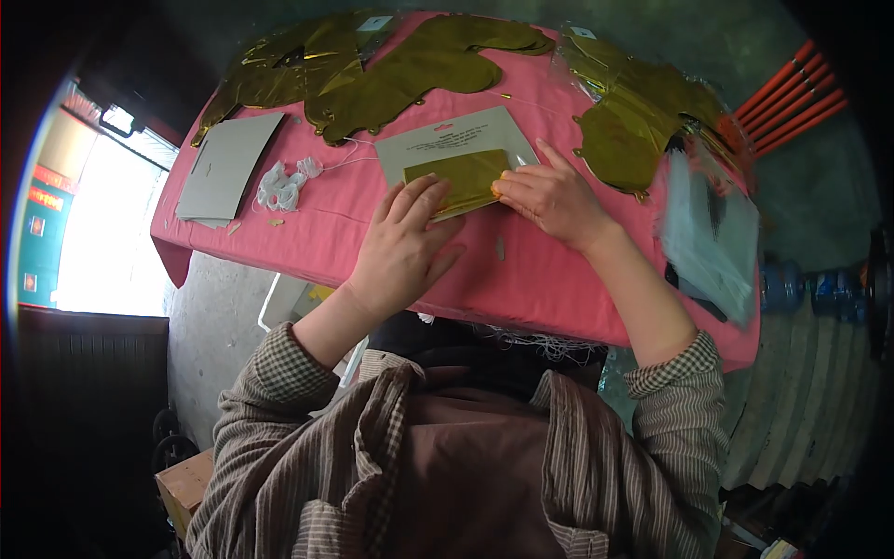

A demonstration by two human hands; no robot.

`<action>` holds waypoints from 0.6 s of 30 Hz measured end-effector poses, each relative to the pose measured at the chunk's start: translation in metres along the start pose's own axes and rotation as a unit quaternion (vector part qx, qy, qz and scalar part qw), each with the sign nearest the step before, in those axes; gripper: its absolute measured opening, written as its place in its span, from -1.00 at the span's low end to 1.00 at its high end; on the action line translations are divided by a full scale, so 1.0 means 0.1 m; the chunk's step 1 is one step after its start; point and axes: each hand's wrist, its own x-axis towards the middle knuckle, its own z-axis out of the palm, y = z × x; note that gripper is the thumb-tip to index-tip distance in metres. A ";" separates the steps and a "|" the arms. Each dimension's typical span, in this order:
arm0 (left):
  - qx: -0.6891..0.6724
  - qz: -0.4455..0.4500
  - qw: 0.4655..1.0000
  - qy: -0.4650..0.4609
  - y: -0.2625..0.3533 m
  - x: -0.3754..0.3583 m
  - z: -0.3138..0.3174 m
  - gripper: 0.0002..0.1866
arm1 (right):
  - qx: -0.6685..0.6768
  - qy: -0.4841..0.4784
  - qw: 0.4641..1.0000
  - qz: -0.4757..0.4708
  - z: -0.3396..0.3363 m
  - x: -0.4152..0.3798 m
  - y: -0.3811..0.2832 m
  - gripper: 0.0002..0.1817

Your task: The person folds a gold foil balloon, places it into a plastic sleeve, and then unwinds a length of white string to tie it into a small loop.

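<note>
A folded gold foil balloon (470,170) lies on a grey printed header card (438,140) with a small hang slot, on the pink cloth in front of me. My left hand (399,244) rests its fingers flat over the foil's lower left part, thumb apart. At the foil's right edge, the bent fingers of my right hand (557,203) pinch the corner, while one finger stretches upward beside the card. The undersides of both hands' fingertips are hidden.
Flat gold foil balloons (400,82) cover the table's far side, with more (622,130) at the right. Blank cards (228,168) and a white string bundle (281,186) sit left. Clear plastic bags (712,238) hang over the right edge of the pink tablecloth (559,289).
</note>
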 end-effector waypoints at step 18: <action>0.054 0.003 0.998 -0.015 0.14 0.04 0.07 -0.57 | -0.029 0.007 0.999 -0.013 0.00 0.01 -0.05 -0.78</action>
